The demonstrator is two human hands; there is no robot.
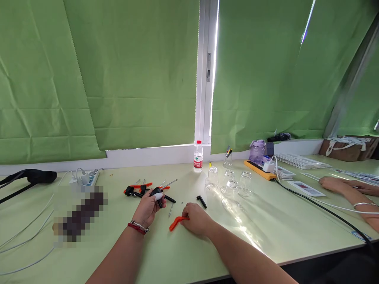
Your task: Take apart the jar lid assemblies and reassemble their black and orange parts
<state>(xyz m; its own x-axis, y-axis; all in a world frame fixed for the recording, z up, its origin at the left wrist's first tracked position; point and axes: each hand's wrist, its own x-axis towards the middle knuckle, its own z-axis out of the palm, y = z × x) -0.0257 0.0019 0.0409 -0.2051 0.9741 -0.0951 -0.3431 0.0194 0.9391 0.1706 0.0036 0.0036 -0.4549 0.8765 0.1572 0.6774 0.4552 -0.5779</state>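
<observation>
My left hand [149,209] is closed around a black plastic part [158,193]; there is a white patch at the thumb. My right hand [195,219] rests on the table with its fingers curled on one end of an orange curved lever [177,223]. Its fingertips are partly hidden. Behind my left hand lie several black and orange pieces [129,191] with thin metal rods. A short black piece [201,201] lies just beyond my right hand. One thin metal rod [171,209] sits on the table between my hands.
A water bottle [198,157] stands near the wall, with several upturned glasses [232,191] to its right. Further right are an orange power strip [259,170], a purple bottle [257,152] and stacked papers [299,160]. Another person's hand [334,184] rests at far right. Cables [310,198] cross the table.
</observation>
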